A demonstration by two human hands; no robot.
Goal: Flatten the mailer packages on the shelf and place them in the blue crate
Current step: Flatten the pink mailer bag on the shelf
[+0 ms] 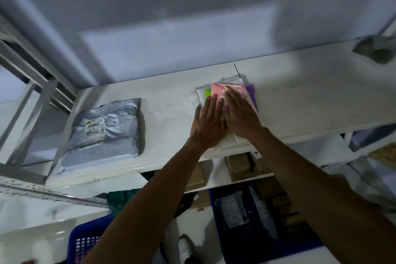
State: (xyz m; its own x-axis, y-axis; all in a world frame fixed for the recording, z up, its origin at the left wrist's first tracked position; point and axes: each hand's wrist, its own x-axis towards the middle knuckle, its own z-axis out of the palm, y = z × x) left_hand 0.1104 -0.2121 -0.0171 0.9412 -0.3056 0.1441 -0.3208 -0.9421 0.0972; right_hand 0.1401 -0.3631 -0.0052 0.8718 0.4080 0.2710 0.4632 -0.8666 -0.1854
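Left grip and right grip, raised above the blue perforated plastic crate, lay spread flat side by side. They held nothing, their palms pressing the clear plastic mailer of pink, green and purple sheets on the white metal shelf. Flattening it well probably meant sweeping outward from the centre without nudging it off the front edge. A grey plastic mailer lay well apart to the left.

Single head view, looking forward-down, close over white shelf.
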